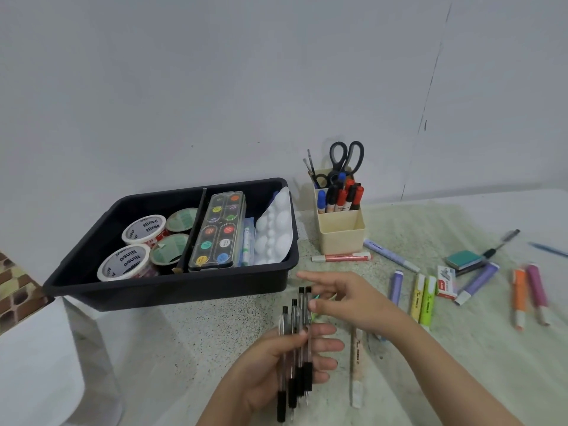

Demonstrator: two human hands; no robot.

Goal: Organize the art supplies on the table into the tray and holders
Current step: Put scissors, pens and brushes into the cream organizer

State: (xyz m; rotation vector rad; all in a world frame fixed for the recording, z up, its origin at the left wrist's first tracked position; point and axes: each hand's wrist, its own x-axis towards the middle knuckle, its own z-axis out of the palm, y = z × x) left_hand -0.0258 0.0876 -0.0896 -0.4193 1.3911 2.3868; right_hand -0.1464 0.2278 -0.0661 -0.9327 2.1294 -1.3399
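The left hand [276, 364] is curled round a bunch of black-capped ballpoint pens [295, 333], held upright with their grip ends down past the palm. Just above it the right hand [347, 299] hovers with the index finger stretched out and the thumb close to the pen tops. It is blurred, a bit of green shows beside the thumb, and I cannot tell whether it grips anything. Both hands are over the speckled desk [215, 348]. A peach highlighter [356, 364] lies just right of the left hand. Further right lie a lilac highlighter [396, 285], a yellow highlighter [417, 299] and a green highlighter [428, 299] side by side, a small staples box [446, 282], a larger purple highlighter [478, 282], and an orange highlighter [519, 298] next to a pink highlighter [537, 292]. A teal block [463, 259] and a black pen [501, 242] lie beyond them. A coral highlighter [341, 257] and a pale marker [390, 255] lie at the foot of the cream holder [341, 238], whose rear sections carry markers [344, 196], scissors [345, 156] and brushes [309, 164]. Left of the holder stands the black tray [172, 290], with tape rolls [144, 230], a watercolour set [218, 230] and a white palette [273, 232] inside.
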